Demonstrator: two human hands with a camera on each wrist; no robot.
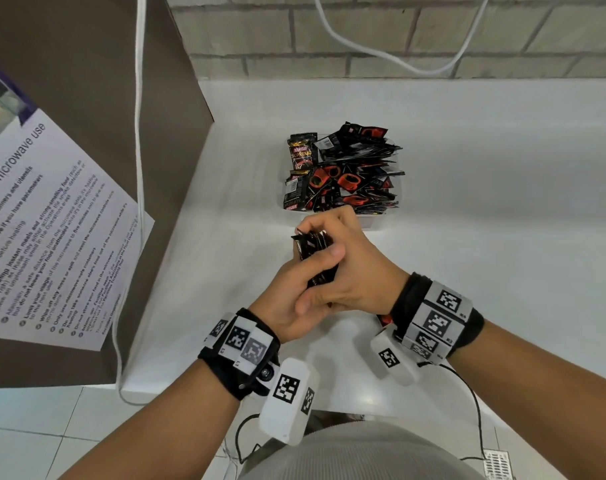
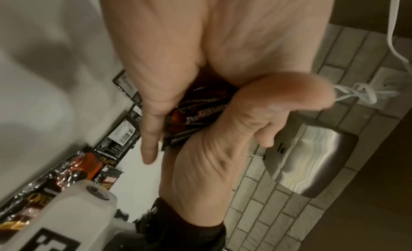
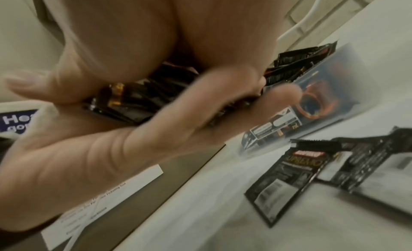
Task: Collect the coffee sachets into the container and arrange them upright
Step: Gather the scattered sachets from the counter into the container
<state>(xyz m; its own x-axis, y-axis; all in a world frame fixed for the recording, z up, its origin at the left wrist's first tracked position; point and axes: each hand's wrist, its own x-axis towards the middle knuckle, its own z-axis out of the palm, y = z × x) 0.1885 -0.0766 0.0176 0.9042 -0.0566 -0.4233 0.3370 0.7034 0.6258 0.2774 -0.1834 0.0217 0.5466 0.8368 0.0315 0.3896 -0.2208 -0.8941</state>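
Container (image 1: pixel 391 221) crammed with sachets (image 1: pixel 350 174); brown panel (image 1: pixel 177 81) blocks left; counter (image 1: pixel 502 202) open right.

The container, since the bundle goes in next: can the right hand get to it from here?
Probably yes. The container sits just beyond the right hand, nothing between, but both hands grip the sachet bundle.

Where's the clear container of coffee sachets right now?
In the head view the container sits mid-counter, just beyond both hands, the left hand and right hand, which clasp a bundle of sachets.
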